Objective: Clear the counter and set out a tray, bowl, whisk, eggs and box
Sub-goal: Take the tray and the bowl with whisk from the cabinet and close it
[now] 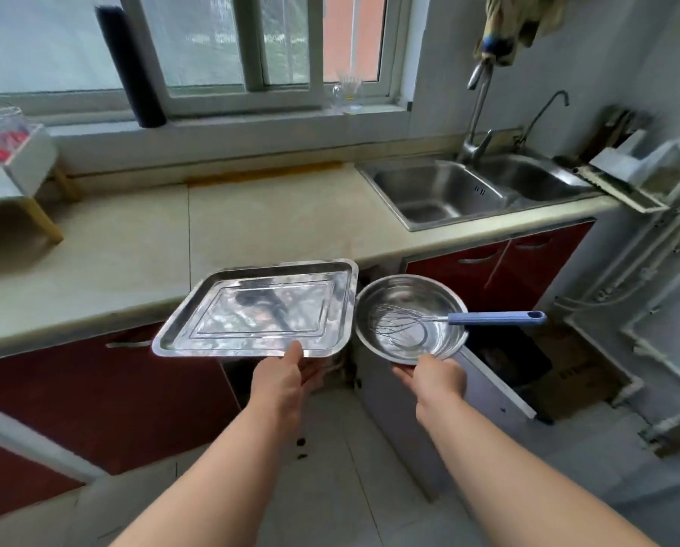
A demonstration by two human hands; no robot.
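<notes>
As only the head view is given, everything is told from it. A steel tray (259, 309) is held level in the air by the left hand (287, 373), which pinches the near rim: the thumb lies on top and the other fingers are curled below. The far part of the tray is seen over the front edge of the pale worktop (251, 223). Just to its right, a round steel bowl (401, 294) is pinched at its near rim by the right hand (435, 375) in the same way. Whether the tray and bowl touch cannot be told. A whisk (496, 318) is lain in the bowl, its wire head inside and its blue handle pointed out over the rim to the right. A double sink (437, 191) is set in the worktop further right.
</notes>
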